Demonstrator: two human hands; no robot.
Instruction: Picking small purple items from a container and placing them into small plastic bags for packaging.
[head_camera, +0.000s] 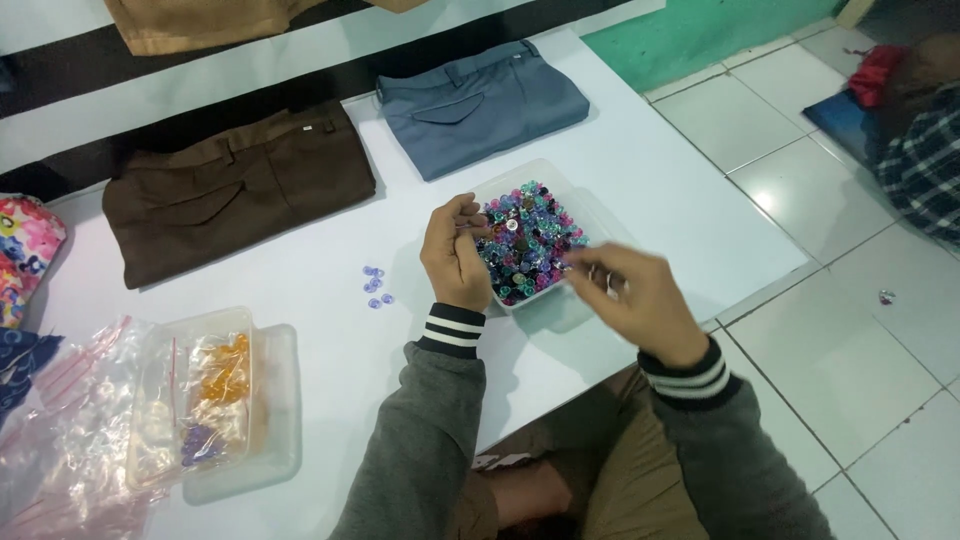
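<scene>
A clear plastic tray (592, 212) on the white table (650, 160) is filled with many small coloured beads (525, 240) in blue, pink and dark tones. My left hand (455, 258) rests at the tray's left edge, fingers curled at the beads, seemingly pinching a small one. My right hand (635, 293) hovers at the tray's near right corner, blurred, fingertips pinched together; whether it holds a bead is unclear. A few loose purple beads (374, 286) lie on the table left of my left hand.
Folded brown trousers (235, 190) and grey-blue trousers (480, 100) lie at the table's back. A clear container (275, 400) with orange and purple beads in bags sits front left beside plastic bags (60, 440). Another person's plaid sleeve (925, 165) is at right above the tiled floor.
</scene>
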